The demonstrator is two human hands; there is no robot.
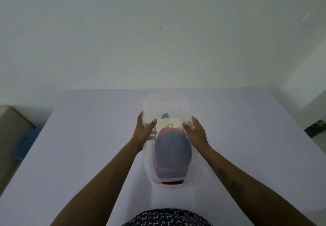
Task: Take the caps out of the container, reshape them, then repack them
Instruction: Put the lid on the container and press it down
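A clear plastic container [165, 102] lies lengthwise on the pale lilac table [247, 146] in front of me. Inside it, seen through the plastic, are a navy cap with a red brim [172, 155] nearest me, a cream cap [170, 122] behind it and a bit of dark blue cap [165, 115] further back. My left hand [143, 132] presses against the container's left side, thumb on top. My right hand [195, 132] holds the right side the same way. Whether a lid covers the container I cannot tell.
A plain white wall stands behind the table's far edge. A beige box [12, 137] and something blue [30, 141] sit off the table's left side. A dark object [315, 128] shows at the right edge. Patterned dark clothing [167, 217] is at the bottom.
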